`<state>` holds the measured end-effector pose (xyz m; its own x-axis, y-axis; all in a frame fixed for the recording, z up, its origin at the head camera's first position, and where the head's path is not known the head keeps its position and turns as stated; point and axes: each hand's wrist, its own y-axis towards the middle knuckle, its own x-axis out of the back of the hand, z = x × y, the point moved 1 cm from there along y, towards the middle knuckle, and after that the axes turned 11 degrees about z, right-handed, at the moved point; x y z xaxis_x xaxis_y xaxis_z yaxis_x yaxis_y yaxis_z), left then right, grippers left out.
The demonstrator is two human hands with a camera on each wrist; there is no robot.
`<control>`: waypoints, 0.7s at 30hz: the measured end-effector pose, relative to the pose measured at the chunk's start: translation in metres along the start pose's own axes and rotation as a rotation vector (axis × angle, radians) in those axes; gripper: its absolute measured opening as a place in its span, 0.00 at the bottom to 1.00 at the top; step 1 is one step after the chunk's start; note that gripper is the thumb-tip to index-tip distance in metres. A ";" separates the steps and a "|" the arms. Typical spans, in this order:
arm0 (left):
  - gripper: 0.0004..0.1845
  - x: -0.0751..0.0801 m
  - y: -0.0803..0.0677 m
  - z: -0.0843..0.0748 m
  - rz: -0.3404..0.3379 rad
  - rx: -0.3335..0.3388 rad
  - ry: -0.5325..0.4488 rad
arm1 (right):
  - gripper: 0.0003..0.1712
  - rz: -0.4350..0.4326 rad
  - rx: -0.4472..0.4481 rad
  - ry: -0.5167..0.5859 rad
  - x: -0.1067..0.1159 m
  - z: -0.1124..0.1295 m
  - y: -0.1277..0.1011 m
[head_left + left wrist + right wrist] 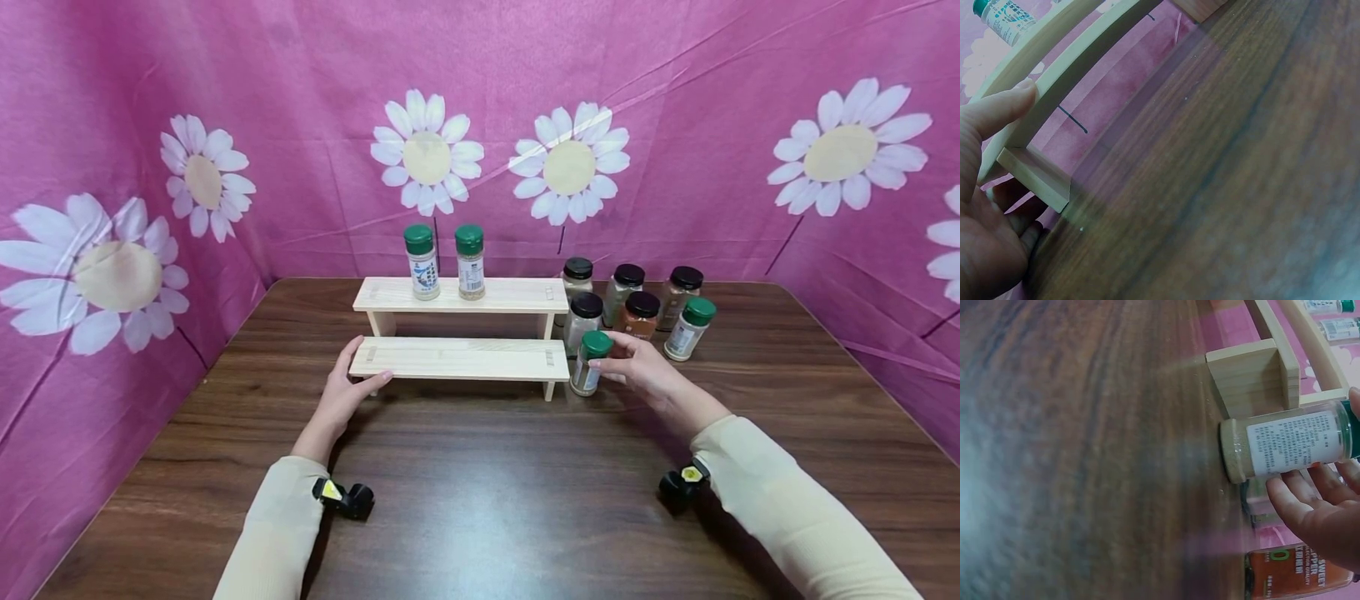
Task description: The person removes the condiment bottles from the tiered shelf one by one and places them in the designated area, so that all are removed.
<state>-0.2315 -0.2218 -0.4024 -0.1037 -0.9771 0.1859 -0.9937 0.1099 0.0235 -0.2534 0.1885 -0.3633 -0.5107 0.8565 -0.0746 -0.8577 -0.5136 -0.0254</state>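
Note:
A two-step wooden shelf (pixel 459 358) stands on the table, its upper step bearing two green-capped spice jars (pixel 425 271). My left hand (pixel 347 392) grips the left end of the lower step, thumb at the front edge and fingers behind, as the left wrist view shows. Just off the shelf's right end, my right hand (pixel 637 371) holds a green-capped spice jar (pixel 587 371) between thumb and fingers. In the right wrist view that jar (pixel 1294 442) shows a white printed label and pale brown contents. Its base looks to be at table level.
Several black-capped jars (pixel 627 287) stand behind my right hand, one holding orange-red powder (pixel 639 317). Another green-capped jar (pixel 686 332) is at their right. A pink cloth with white flowers (pixel 322 150) hangs behind the dark wooden table (pixel 480 500).

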 end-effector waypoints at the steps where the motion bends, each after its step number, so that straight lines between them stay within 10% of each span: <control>1: 0.43 0.000 0.000 0.000 -0.001 0.000 0.001 | 0.22 0.004 0.001 -0.007 0.000 0.002 0.000; 12: 0.42 0.001 0.001 -0.001 -0.003 -0.004 0.007 | 0.30 0.029 0.012 -0.298 0.003 0.034 -0.001; 21: 0.43 0.000 0.000 0.000 -0.005 0.001 0.018 | 0.25 0.026 0.029 -0.244 -0.002 0.061 0.003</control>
<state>-0.2318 -0.2219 -0.4020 -0.0984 -0.9741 0.2035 -0.9942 0.1052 0.0230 -0.2588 0.1883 -0.3024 -0.5293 0.8316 0.1681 -0.8435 -0.5372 0.0018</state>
